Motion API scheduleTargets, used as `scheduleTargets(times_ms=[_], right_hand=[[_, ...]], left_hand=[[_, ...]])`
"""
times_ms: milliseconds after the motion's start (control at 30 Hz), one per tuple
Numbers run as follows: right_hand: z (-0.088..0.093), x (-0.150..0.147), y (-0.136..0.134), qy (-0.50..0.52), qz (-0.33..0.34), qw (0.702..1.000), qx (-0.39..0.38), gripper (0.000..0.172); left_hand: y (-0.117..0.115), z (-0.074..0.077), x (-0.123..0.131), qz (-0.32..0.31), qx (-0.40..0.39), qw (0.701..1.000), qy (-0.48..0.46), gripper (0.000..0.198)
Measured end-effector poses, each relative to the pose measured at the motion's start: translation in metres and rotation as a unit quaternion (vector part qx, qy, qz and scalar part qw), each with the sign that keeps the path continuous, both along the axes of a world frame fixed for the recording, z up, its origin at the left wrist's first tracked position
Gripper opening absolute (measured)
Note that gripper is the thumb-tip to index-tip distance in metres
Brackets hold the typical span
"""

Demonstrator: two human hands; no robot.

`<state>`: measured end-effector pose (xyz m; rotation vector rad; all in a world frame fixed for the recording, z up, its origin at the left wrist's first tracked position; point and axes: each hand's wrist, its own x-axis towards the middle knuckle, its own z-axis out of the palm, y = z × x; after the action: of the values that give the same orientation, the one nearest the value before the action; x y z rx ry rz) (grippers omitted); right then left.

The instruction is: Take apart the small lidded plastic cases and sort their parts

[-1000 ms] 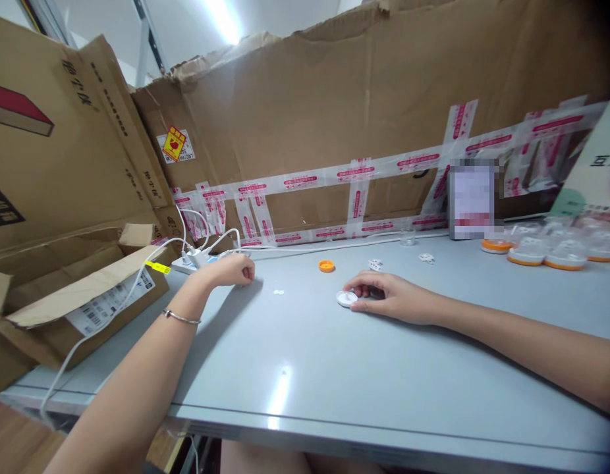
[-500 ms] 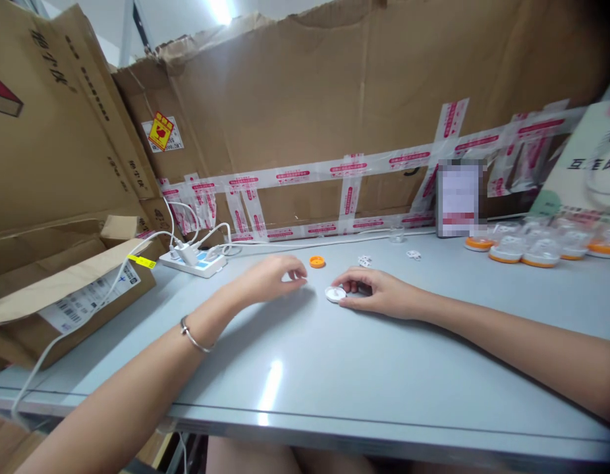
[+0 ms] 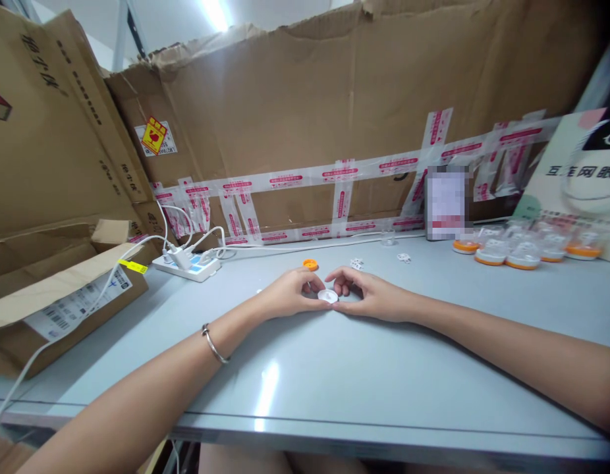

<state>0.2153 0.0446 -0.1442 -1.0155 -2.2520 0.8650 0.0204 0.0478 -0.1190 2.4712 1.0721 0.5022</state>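
A small white round disc (image 3: pixel 328 297) with a raised rim lies flat, at or just above the tabletop. My left hand (image 3: pixel 294 293) is closed on its left side, thumb along the near edge and fingers behind. From the right, my right hand (image 3: pixel 371 294) pinches the same disc, thumb tip at its near edge and forefinger at the far side. A small grey-white detail shows in the disc's middle, too small to name. Just beyond my left fingers sits an orange round cap (image 3: pixel 310 264). Small white pieces with dark spots (image 3: pixel 357 264) lie behind my right hand.
More spotted white pieces (image 3: pixel 404 258) and a clear cup (image 3: pixel 387 237) stand farther back. Several clear-domed, orange-based cases (image 3: pixel 522 257) cluster at right, near a propped screen (image 3: pixel 446 204). A power strip (image 3: pixel 188 263) with cables and an open cardboard box (image 3: pixel 82 299) are at left.
My left hand has come right and closed on the white disc, which my right hand was holding alone. The view has shifted slightly. A small white speck now shows beside my left wrist.
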Motion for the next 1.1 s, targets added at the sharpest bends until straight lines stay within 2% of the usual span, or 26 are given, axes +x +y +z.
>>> scheduleTargets(times_ms=[133, 233, 300, 400, 500, 633, 800, 967, 1100], right_hand=[[0.007, 0.002, -0.004, 0.007, 0.006, 1.0, -0.028, 0.057], [0.01, 0.004, -0.006, 0.012, 0.016, 0.998, -0.065, 0.062], [0.01, 0.005, -0.005, 0.013, 0.018, 0.997, -0.073, 0.059], [0.009, 0.005, -0.005, 0.01, 0.02, 0.998, -0.061, 0.055], [0.008, 0.004, -0.005, 0.004, 0.02, 0.999, -0.049, 0.052], [0.009, 0.003, -0.007, -0.001, 0.017, 0.999, -0.046, 0.051], [0.009, 0.002, -0.007, -0.005, 0.01, 0.999, -0.039, 0.052], [0.008, 0.002, -0.007, -0.005, 0.008, 0.999, -0.038, 0.051], [0.007, 0.002, -0.006, 0.0, 0.009, 0.999, -0.036, 0.049]], left_hand=[[-0.003, 0.009, -0.007, 0.021, -0.066, 0.997, -0.046, 0.034], [0.005, 0.027, -0.032, 0.039, -0.1, 0.99, -0.092, 0.036], [0.014, 0.036, -0.056, 0.09, -0.093, 0.986, -0.109, 0.039], [0.031, 0.039, -0.089, 0.179, -0.067, 0.98, -0.06, 0.041], [0.045, 0.031, -0.107, 0.239, -0.038, 0.97, 0.037, 0.04], [0.054, 0.02, -0.11, 0.215, -0.041, 0.971, 0.094, 0.042], [0.055, 0.014, -0.104, 0.202, -0.016, 0.972, 0.122, 0.044], [0.058, 0.005, -0.098, 0.198, 0.006, 0.975, 0.1, 0.052], [0.056, 0.013, -0.097, 0.217, 0.043, 0.974, 0.047, 0.048]])
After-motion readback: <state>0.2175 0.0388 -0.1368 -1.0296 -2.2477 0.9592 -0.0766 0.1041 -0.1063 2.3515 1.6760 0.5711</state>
